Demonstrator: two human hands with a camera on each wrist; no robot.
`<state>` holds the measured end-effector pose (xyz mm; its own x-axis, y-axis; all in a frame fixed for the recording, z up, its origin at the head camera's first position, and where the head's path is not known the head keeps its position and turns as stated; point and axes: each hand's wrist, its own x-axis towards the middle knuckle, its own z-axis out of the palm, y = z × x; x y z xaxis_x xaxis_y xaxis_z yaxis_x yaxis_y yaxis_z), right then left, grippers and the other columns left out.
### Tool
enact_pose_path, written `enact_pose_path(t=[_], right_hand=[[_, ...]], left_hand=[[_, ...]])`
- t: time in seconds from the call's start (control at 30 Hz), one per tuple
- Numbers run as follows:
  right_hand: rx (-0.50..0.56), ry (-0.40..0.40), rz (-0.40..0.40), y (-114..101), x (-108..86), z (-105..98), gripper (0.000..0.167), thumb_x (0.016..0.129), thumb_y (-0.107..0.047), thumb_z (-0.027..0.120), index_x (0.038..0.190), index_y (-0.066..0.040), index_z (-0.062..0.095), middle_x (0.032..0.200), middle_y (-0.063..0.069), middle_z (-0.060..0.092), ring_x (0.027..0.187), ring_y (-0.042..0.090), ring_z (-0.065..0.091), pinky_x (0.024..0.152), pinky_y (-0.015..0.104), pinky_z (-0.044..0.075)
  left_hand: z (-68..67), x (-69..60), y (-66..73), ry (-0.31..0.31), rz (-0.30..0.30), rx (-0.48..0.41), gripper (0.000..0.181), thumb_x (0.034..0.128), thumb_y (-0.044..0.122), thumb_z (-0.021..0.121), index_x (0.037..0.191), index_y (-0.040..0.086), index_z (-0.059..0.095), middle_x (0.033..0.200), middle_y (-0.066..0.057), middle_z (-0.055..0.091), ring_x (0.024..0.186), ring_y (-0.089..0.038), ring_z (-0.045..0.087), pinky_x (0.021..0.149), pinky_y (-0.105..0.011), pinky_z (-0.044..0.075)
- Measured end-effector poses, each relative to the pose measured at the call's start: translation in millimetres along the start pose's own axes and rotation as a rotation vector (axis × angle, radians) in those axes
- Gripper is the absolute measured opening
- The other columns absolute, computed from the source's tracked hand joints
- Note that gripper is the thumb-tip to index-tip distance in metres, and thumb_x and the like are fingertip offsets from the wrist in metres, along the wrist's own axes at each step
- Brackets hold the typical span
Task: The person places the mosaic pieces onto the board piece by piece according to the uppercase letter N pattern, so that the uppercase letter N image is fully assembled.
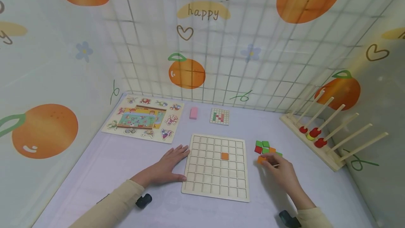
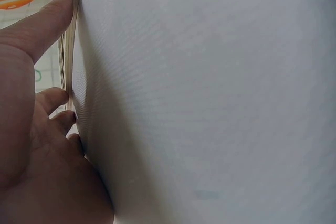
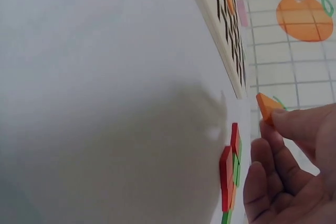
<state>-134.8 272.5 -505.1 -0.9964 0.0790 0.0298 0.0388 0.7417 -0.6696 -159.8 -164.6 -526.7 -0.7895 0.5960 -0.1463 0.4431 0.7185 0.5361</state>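
A wooden grid board (image 1: pixel 215 171) lies flat on the table, with one orange square tile (image 1: pixel 225 156) in a cell right of its middle. My left hand (image 1: pixel 167 166) rests at the board's left edge, fingers spread and straight; in the left wrist view its thumb (image 2: pixel 52 17) touches that edge. Right of the board, my right hand (image 1: pixel 281 171) pinches another orange square tile (image 3: pixel 268 107) between thumb and finger, raised off the table. Beneath and behind it lies a loose cluster of green, red and orange tiles (image 1: pixel 258 149), partly hidden by the hand.
Behind the board stand a small pattern card (image 1: pixel 219 116) and a pink block (image 1: pixel 193 113). A picture puzzle board (image 1: pixel 142 119) lies at the back left. On the right is a wooden peg rack (image 1: pixel 316 143) with red and yellow beads on some pegs.
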Motion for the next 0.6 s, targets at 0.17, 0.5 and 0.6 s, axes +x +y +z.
enact_pose_path(t=[0.17, 0.5, 0.6], right_hand=[[0.011, -0.021, -0.006, -4.0, 0.0, 6.9, 0.022, 0.093, -0.014, 0.076, 0.115, -0.013, 0.072, 0.098, 0.004, 0.073, 0.089, 0.020, 0.066, 0.077, 0.030, 0.057], [0.039, -0.051, 0.009, -15.6, -1.5, 24.2, 0.021, 0.091, -0.016, 0.078, 0.111, -0.017, 0.072, 0.096, -0.001, 0.073, 0.087, 0.017, 0.065, 0.077, 0.028, 0.056], [0.043, -0.066, 0.022, -21.6, -2.5, 28.4, 0.020, 0.091, -0.017, 0.078, 0.111, -0.019, 0.072, 0.095, -0.002, 0.072, 0.087, 0.017, 0.063, 0.076, 0.026, 0.056]], left_hand=[[-0.5, -0.5, -0.2, 0.001, 0.003, -0.004, 0.098, 0.0872, 0.057, 0.073, 0.163, 0.016, 0.026, 0.171, 0.000, 0.015, 0.157, -0.022, 0.003, 0.128, -0.047, 0.002], [0.0, -0.6, -0.9, 0.004, 0.010, -0.007, 0.098, 0.0872, 0.057, 0.073, 0.163, 0.016, 0.026, 0.170, 0.000, 0.016, 0.157, -0.022, 0.004, 0.128, -0.047, 0.002], [-0.2, -0.6, -0.6, 0.004, 0.011, -0.006, 0.098, 0.0870, 0.057, 0.074, 0.163, 0.016, 0.026, 0.170, 0.000, 0.016, 0.157, -0.022, 0.004, 0.128, -0.047, 0.002]])
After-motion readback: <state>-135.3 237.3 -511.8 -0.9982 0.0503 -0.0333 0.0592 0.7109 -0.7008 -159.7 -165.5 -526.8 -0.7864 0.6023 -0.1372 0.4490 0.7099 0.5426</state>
